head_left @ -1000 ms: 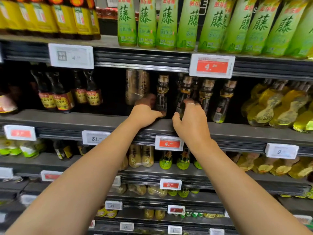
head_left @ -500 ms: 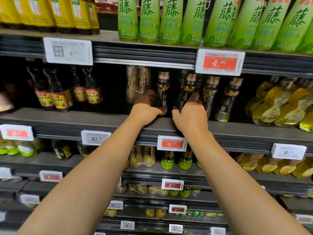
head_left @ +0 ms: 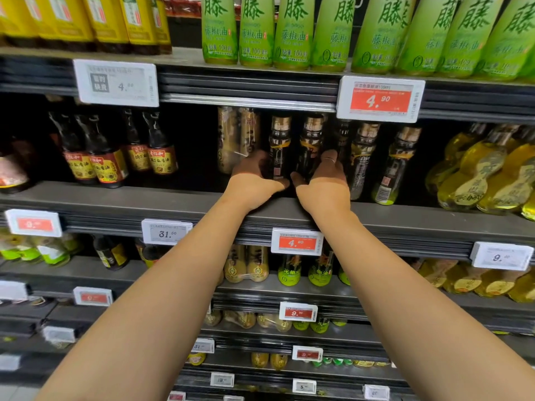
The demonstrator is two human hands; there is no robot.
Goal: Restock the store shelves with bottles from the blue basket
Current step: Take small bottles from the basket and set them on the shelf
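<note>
Both hands have pushed deeper onto the shelf. Left hand curls round one dark bottle; right hand wraps the neighbouring bottle, both bottles upright, arms outstretched.

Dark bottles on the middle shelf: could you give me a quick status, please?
Left hand grips one dark bottle. Right hand grips its neighbour. Both upright on shelf. Nothing blocking.

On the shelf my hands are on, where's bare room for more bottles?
Bare shelf lies between the red-labelled dark bottles and the left hand. Right of the right hand it is crowded: dark bottles, then yellow oil bottles.
</note>
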